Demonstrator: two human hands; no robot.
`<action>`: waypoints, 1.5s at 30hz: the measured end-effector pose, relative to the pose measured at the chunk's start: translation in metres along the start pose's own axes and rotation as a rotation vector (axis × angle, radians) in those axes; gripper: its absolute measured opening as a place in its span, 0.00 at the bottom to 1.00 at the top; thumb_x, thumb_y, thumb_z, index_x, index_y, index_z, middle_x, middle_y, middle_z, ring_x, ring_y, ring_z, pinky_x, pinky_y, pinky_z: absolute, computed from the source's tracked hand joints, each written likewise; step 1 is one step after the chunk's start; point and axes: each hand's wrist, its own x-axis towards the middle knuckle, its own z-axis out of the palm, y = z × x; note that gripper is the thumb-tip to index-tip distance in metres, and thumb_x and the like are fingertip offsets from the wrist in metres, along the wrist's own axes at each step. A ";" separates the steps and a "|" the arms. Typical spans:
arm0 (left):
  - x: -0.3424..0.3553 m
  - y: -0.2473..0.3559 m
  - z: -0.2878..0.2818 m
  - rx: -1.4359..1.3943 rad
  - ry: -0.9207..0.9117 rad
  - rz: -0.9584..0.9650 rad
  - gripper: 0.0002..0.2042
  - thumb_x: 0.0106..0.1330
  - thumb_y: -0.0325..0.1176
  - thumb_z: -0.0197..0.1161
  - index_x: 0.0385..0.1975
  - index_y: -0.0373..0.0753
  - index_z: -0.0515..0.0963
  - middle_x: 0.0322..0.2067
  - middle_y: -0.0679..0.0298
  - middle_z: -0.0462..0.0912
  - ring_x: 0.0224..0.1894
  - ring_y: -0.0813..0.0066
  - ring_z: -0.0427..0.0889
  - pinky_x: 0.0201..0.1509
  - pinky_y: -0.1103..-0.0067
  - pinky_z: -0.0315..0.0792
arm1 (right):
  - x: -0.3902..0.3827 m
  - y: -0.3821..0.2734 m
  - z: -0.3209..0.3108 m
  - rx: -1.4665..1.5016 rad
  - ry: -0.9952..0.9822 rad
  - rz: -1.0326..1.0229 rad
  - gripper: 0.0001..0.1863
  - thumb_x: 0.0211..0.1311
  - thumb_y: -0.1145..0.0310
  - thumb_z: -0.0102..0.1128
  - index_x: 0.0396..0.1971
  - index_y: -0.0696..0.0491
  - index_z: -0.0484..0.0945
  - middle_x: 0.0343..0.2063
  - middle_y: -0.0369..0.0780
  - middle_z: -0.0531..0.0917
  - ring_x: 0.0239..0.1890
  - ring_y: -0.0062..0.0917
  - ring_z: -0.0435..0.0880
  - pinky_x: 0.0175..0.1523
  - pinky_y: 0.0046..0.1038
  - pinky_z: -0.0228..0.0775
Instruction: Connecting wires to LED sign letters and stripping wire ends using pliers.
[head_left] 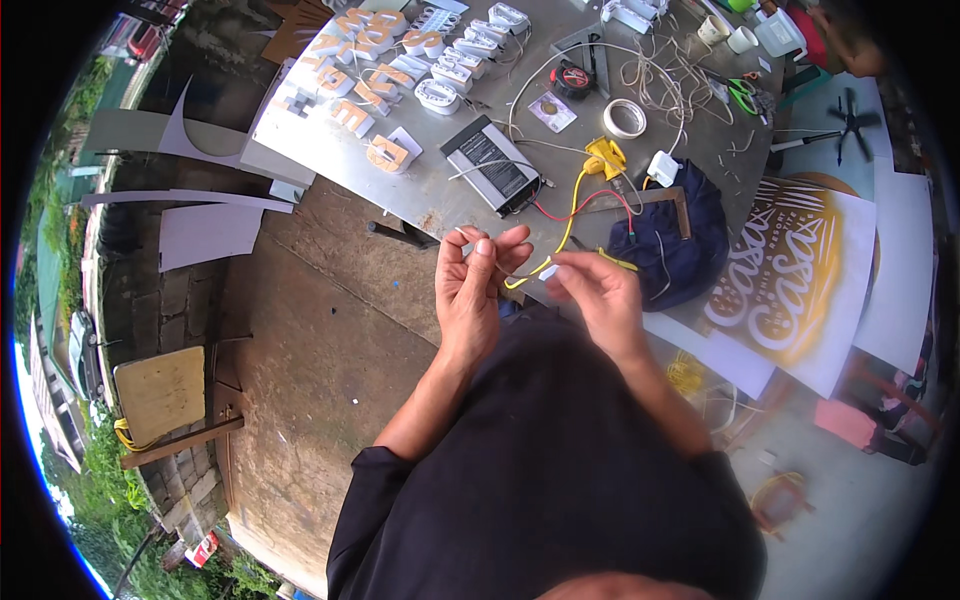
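My left hand (475, 285) is in front of the table's near edge, thumb and fingers closed on a thin pale wire (463, 232). Close by, my right hand (602, 300) pinches a small white piece (548, 271) between thumb and fingertips; its exact kind is too small to tell. A thin strand appears to run between the two hands. Just beyond them, a yellow cord (572, 222) leads up to a yellow plug adapter (604, 158). The silver power supply (492, 165) lies on the table, with a red wire (560, 217) beside it.
The metal table (420, 212) carries white letter shapes (437, 95), a tape measure (571, 79), a tape roll (625, 118), a white plug (662, 168) and green-handled scissors (743, 97). Dark blue cloth (690, 235) and a printed sign sheet (790, 270) are at right.
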 end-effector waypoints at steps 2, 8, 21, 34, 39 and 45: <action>-0.003 0.003 -0.007 0.006 -0.016 -0.010 0.05 0.79 0.32 0.54 0.46 0.41 0.67 0.48 0.47 0.85 0.49 0.63 0.86 0.59 0.69 0.77 | 0.002 -0.009 0.006 -0.013 0.103 -0.104 0.08 0.70 0.74 0.62 0.44 0.62 0.82 0.32 0.41 0.88 0.33 0.21 0.87 0.44 0.24 0.81; -0.008 0.019 -0.017 0.553 0.399 0.295 0.32 0.65 0.36 0.71 0.66 0.37 0.64 0.64 0.48 0.73 0.66 0.55 0.73 0.69 0.64 0.66 | 0.006 -0.048 0.014 -0.733 0.081 -0.550 0.05 0.61 0.75 0.69 0.35 0.59 0.85 0.29 0.41 0.86 0.30 0.26 0.87 0.38 0.23 0.77; -0.031 0.070 0.019 1.100 -0.298 0.418 0.09 0.58 0.22 0.73 0.39 0.32 0.85 0.33 0.54 0.88 0.34 0.65 0.88 0.40 0.76 0.79 | -0.009 -0.096 0.045 -1.049 -0.070 -0.949 0.07 0.52 0.73 0.74 0.29 0.55 0.83 0.27 0.38 0.80 0.31 0.34 0.82 0.34 0.32 0.74; -0.035 0.093 0.014 0.523 -0.374 0.196 0.15 0.64 0.28 0.70 0.47 0.28 0.82 0.42 0.55 0.87 0.47 0.68 0.85 0.53 0.75 0.76 | -0.012 -0.108 0.044 -0.582 -0.256 -0.764 0.09 0.51 0.72 0.78 0.26 0.58 0.83 0.24 0.39 0.84 0.22 0.24 0.82 0.27 0.24 0.70; -0.029 0.112 0.021 0.689 -0.514 0.338 0.10 0.59 0.22 0.70 0.39 0.27 0.84 0.36 0.53 0.87 0.39 0.68 0.85 0.48 0.76 0.77 | -0.022 -0.115 0.047 -0.752 -0.306 -0.783 0.11 0.49 0.71 0.78 0.25 0.56 0.82 0.22 0.38 0.81 0.22 0.30 0.82 0.27 0.29 0.71; -0.033 0.127 0.037 0.832 -0.583 0.491 0.06 0.56 0.20 0.70 0.34 0.33 0.85 0.30 0.57 0.87 0.33 0.66 0.87 0.36 0.77 0.79 | -0.033 -0.126 0.045 -0.864 -0.318 -0.823 0.11 0.47 0.70 0.78 0.25 0.54 0.81 0.23 0.38 0.80 0.24 0.33 0.82 0.28 0.32 0.72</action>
